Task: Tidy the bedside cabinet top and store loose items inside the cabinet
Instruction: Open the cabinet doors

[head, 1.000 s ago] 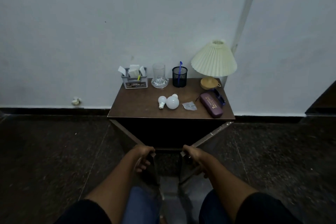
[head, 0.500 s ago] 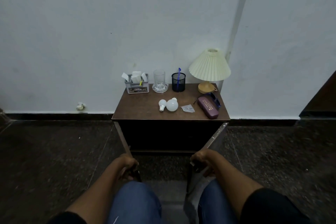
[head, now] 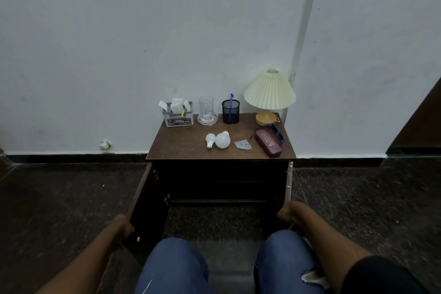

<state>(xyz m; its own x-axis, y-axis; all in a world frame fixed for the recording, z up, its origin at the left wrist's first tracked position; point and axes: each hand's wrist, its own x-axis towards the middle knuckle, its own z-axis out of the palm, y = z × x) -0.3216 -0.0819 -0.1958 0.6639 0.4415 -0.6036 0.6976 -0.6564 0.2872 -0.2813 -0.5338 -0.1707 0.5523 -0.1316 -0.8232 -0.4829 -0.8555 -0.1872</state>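
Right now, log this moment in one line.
left hand: grips left door | right hand: grips right door | cabinet: open | glasses case: on top

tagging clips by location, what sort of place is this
Probably a bedroom, at the bedside: a small dark brown wooden cabinet against a plain white wall carries a cream pleated-shade table lamp, a clear drinking glass and a purple hard glasses case.

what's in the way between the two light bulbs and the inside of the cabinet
Nothing visible. The left door and right door stand wide open, held by the left hand and right hand, leaving the cabinet front clear below the light bulbs. Its inside is too dark to check.
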